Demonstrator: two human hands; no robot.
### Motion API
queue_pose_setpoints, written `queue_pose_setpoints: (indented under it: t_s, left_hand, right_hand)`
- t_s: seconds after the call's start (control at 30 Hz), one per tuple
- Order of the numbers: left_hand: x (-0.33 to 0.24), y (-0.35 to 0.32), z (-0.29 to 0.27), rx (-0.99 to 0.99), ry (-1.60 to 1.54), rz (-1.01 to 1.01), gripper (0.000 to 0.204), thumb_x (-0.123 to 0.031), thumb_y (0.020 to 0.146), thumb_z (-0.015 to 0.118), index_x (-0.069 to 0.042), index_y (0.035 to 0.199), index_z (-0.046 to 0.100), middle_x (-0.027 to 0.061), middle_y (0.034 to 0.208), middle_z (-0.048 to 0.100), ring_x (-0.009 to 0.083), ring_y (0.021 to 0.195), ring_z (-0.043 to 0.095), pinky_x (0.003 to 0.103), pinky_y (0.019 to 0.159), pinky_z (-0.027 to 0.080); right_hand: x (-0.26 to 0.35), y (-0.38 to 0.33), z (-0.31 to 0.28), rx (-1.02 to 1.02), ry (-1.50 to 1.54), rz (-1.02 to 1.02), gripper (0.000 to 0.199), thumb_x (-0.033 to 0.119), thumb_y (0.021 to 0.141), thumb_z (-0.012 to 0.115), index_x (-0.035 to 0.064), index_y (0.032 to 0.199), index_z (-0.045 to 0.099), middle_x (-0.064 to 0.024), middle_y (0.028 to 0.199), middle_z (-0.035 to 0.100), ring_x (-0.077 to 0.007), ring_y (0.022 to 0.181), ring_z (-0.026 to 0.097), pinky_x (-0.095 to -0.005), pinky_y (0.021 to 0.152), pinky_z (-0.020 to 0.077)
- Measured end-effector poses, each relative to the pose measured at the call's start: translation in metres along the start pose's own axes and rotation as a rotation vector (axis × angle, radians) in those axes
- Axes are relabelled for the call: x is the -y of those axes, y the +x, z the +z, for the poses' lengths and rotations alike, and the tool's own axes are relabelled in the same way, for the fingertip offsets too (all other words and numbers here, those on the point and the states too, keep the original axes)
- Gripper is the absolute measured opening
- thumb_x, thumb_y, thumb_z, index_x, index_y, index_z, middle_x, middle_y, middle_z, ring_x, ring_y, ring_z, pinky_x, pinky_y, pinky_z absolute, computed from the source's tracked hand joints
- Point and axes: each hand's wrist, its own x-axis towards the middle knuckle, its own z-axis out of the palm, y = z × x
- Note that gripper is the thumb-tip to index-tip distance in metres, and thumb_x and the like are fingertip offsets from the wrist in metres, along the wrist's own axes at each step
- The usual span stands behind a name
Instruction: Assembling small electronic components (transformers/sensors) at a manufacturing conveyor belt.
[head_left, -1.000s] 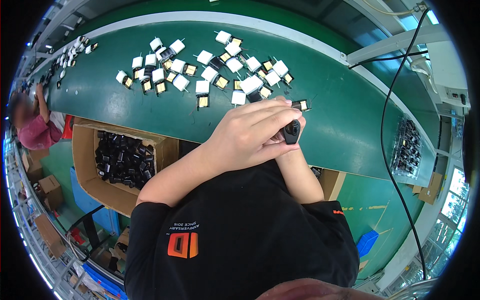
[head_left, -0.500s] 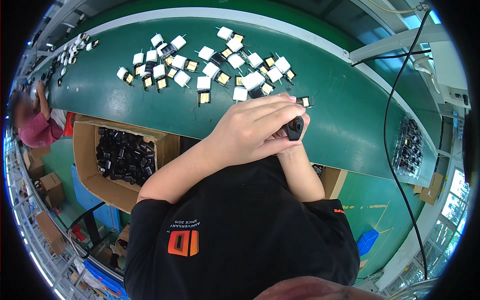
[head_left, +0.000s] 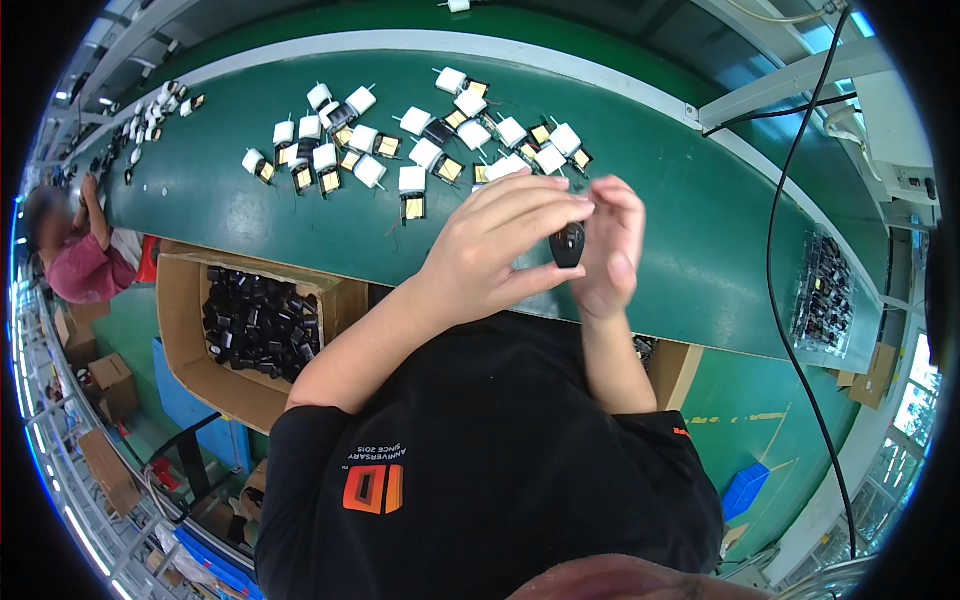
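Note:
Thumb and fingers of my left hand are closed round a small glossy black housing, one end of it turned up toward me. Close at its right side is my right hand, open, fingers curved and apart. Whether its fingertips touch the housing I cannot tell. Both hands are over the near edge of the green table. Beyond them lie several small assemblies, each with a white block, a thin pin and a black part with a yellow face. My left hand partly hides the nearest ones.
Left of me, a cardboard box holds many black housings. A clear tray of dark parts sits at the table's right end. A black cable hangs down on the right. At far left a person in a red top works.
My right hand has opened and come away from the housing, which my left hand has brought slightly left. The small yellow-faced part that stuck out past my fingers is out of sight.

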Motion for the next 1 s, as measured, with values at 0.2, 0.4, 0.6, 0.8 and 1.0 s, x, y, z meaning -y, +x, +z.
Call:
queue_pose_setpoints:
  t_s: [0.2,0.4,0.6,0.8,1.0]
  left_hand:
    - [-0.007,-0.001,0.001,0.031,-0.089,-0.018,0.089,-0.023,0.067,0.082,-0.005,0.14,0.034,0.0182,0.135,0.04,0.0348,0.126,0.04,0.045,0.102,0.039]
    - [-0.022,-0.008,0.014,0.146,-0.279,-0.377,0.104,-0.032,0.071,0.075,0.001,0.149,0.015,0.019,0.125,0.035,0.0312,0.123,0.037,0.042,0.109,0.028]
    - [-0.015,-0.017,0.029,0.097,-0.325,-0.27,0.092,-0.029,0.076,0.071,0.005,0.143,0.019,0.0208,0.13,0.033,0.0306,0.125,0.036,0.041,0.107,0.03]
    - [-0.002,-0.048,-0.052,0.009,0.175,-0.141,0.084,-0.037,0.069,0.08,0.002,0.134,0.044,0.0178,0.123,0.048,0.0336,0.115,0.045,0.042,0.1,0.037]
    - [0.093,-0.28,-0.168,-1.141,0.485,-0.703,0.01,0.002,0.087,0.05,-0.001,0.086,0.059,0.0074,0.084,0.059,0.0171,0.079,0.055,0.03,0.077,0.047]
  right_hand:
    - [0.04,0.011,-0.022,0.591,-0.507,0.395,0.08,0.006,0.063,0.082,-0.0063,0.133,0.044,-0.0139,0.128,0.053,-0.022,0.122,0.051,-0.0345,0.106,0.0368]
    - [0.034,0.008,-0.044,0.569,-0.333,0.451,0.087,0.016,0.061,0.086,-0.0072,0.133,0.043,-0.0225,0.122,0.058,-0.0298,0.112,0.06,-0.0411,0.101,0.0465]
    - [0.018,-0.005,-0.048,0.522,-0.297,0.212,0.077,0.02,0.061,0.086,-0.0036,0.125,0.05,-0.0174,0.119,0.055,-0.0306,0.114,0.058,-0.0426,0.102,0.0461]
    - [0.138,0.001,-0.064,0.942,-0.928,0.299,0.059,0.02,0.064,0.083,-0.0057,0.112,0.062,-0.0083,0.094,0.059,-0.0172,0.083,0.056,-0.031,0.074,0.0433]
    - [0.243,-0.059,-0.122,0.279,-1.931,0.812,0.041,0.012,0.075,0.075,0.0004,0.113,0.065,-0.0088,0.101,0.066,-0.0159,0.086,0.06,-0.0308,0.069,0.0482]
